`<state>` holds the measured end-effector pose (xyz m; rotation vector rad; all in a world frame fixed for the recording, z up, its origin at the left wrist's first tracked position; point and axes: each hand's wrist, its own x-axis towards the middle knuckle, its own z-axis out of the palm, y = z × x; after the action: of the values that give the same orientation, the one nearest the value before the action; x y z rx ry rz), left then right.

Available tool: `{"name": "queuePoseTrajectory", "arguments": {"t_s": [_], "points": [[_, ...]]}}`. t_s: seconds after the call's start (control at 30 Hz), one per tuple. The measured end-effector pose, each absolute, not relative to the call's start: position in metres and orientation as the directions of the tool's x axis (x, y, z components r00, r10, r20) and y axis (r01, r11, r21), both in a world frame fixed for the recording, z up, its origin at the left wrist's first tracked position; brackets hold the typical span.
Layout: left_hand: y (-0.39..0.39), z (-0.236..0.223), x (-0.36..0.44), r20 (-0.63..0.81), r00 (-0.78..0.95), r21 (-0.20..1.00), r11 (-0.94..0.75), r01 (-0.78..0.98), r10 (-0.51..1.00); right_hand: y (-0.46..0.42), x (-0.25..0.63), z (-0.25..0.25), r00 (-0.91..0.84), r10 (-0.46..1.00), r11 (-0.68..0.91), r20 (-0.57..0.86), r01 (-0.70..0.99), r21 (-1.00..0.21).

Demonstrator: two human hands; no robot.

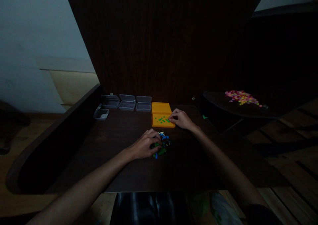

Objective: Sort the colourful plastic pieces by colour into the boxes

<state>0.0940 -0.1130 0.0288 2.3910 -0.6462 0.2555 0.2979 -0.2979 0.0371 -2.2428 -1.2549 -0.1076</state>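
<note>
A yellow box (161, 107) lies open on the dark table, with several small green pieces (163, 120) spread in its near half. Over the right side of that half is my right hand (181, 119), its thumb and fingertips pinched together at a small green piece (167, 120). Closer to me, my left hand (147, 144) rests with curled fingers at the left side of a loose pile of small green pieces (162, 151), blue pieces (164, 137) and pale pieces (161, 133). Its fingertips are partly hidden, and anything between them is too small to make out.
Several clear plastic boxes (143, 106) stand with lids raised along the back left. A smaller clear box (101, 114) sits before them. On a curved shelf (216, 101) at right lies a heap of pink and yellow pieces (240, 97). A raised side panel (59, 129) borders the table's left.
</note>
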Motion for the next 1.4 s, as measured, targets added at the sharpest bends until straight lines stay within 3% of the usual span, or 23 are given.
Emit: {"name": "queuePoseTrajectory", "arguments": {"t_s": [0.3, 0.53, 0.8, 1.4], "points": [[-0.111, 0.030, 0.093, 0.311, 0.867, 0.543, -0.677, -0.498, -0.388, -0.294, 0.301, 0.037, 0.611, 0.748, -0.497, 0.258, 0.774, -0.392], [-0.111, 0.032, 0.093, 0.315, 0.875, 0.537, -0.691, -0.484, -0.368, -0.307, 0.291, 0.061, 0.580, 0.768, -0.375, 0.271, 0.751, -0.543], [-0.109, 0.033, 0.093, 0.291, 0.891, 0.526, -0.720, -0.453, -0.349, -0.328, 0.256, 0.067, 0.324, 0.945, -0.259, -0.040, 0.669, -0.696], [-0.107, 0.036, 0.092, 0.304, 0.884, 0.542, -0.698, -0.468, -0.356, -0.322, 0.240, 0.055, 0.206, 0.978, -0.177, -0.030, 0.749, -0.638]]}}
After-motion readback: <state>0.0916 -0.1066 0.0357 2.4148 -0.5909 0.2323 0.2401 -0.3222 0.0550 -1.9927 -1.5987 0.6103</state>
